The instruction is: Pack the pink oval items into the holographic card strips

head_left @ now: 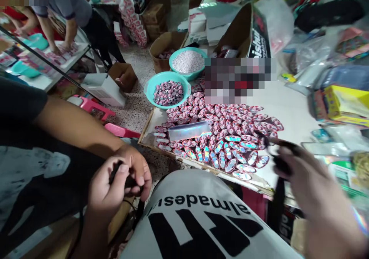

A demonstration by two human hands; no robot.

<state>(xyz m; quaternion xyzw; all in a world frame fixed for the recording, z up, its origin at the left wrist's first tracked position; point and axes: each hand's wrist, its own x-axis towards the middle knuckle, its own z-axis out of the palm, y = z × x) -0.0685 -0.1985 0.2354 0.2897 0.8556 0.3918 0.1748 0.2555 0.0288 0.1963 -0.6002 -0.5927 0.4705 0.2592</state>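
Observation:
My left hand (105, 191) is closed, with thumb and fingers around a small black object whose kind I cannot make out. Another person's hand (140, 166) is right beside it, fingers curled by the same object. On the right, my right hand (311, 186) is smeared by motion above the table's edge. It grips a black strap (279, 197), which hangs down from its fingers. Left of this hand, many oval pink-and-silver pieces (221, 145) cover the table (294, 105). A shiny silver strip (190, 131) lies across them.
Two turquoise basins, one with round pieces (168, 93) and one with pale bits (188, 61), stand at the table's far left corner. An open carton (236, 28) is behind. Bags and a yellow box (348, 105) crowd the right. Pink stools (96, 107) and another worker (75, 9) are leftward.

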